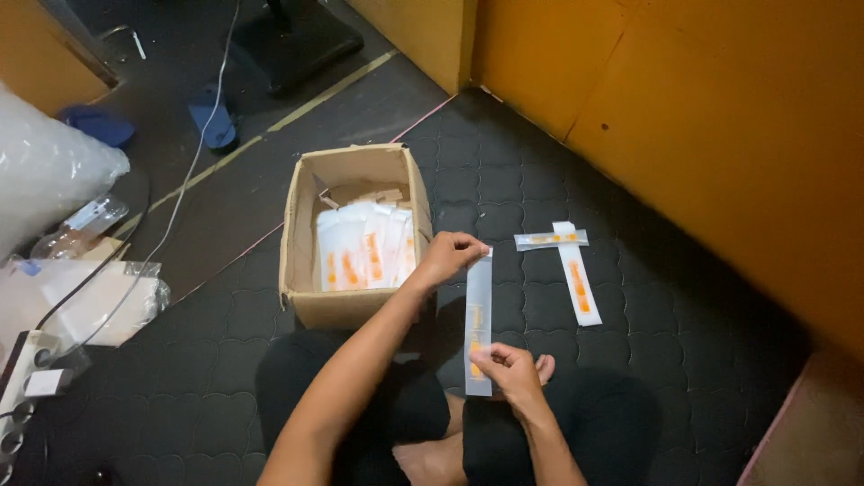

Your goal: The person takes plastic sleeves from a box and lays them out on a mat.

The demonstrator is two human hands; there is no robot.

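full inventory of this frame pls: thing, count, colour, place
held sleeve: 1, clear with an orange mark, stretched between both hands
loose sleeves: 2, white and orange, crossed on the mat right of the hands
cardboard box: 1, brown, open, on the mat ahead
packed sleeves: a stack, count unclear, white and orange, inside the box
mat: 1, dark, quilted, under everything
wall: orange, upper right
plastic bags: several, clear, far left
cable: 1, white, across the floor at left
slippers: 2, blue, upper left
left hand: pinching the sleeve's top end
right hand: pinching the sleeve's bottom end
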